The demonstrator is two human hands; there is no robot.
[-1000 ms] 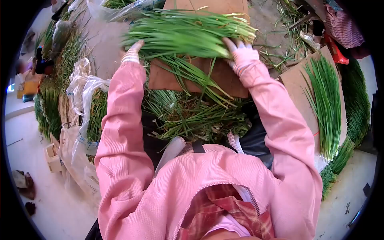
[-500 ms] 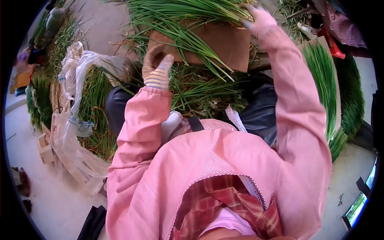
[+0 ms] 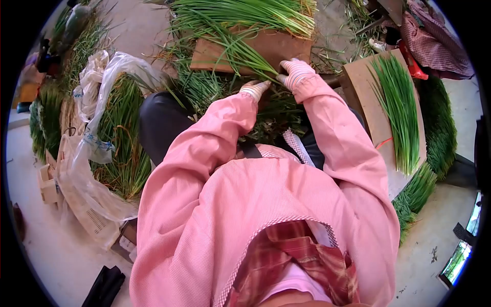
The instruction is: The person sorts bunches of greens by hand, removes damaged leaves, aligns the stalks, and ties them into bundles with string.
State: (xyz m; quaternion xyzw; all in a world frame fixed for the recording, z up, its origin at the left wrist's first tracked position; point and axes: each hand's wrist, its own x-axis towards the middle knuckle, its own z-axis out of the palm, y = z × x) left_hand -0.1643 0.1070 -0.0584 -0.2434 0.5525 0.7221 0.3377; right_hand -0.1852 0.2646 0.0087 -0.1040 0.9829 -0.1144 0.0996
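Observation:
A small bunch of chives (image 3: 251,56) slants from the board towards me, its pale stem ends between my two gloved hands. My right hand (image 3: 296,72) is closed round those ends. Just left and nearer to me, my left hand (image 3: 254,90) pinches the same ends, its fingers partly hidden. Under the leaves lies a brown board (image 3: 212,55), with a large heap of chives (image 3: 250,18) across its far part. Loose green trimmings (image 3: 202,89) lie below the board, around my knees.
On the right, a second board (image 3: 365,84) carries a neat row of chives (image 3: 399,115); a red strip lies by them. More bundles (image 3: 437,130) stand beyond it. At left, a clear plastic bag (image 3: 110,84) surrounds chives (image 3: 120,138), beside a pale crate (image 3: 76,169).
My right hand has come down from the far heap to the bunch's stem ends. My left hand has moved right and from open to pinching there. The view has shifted slightly.

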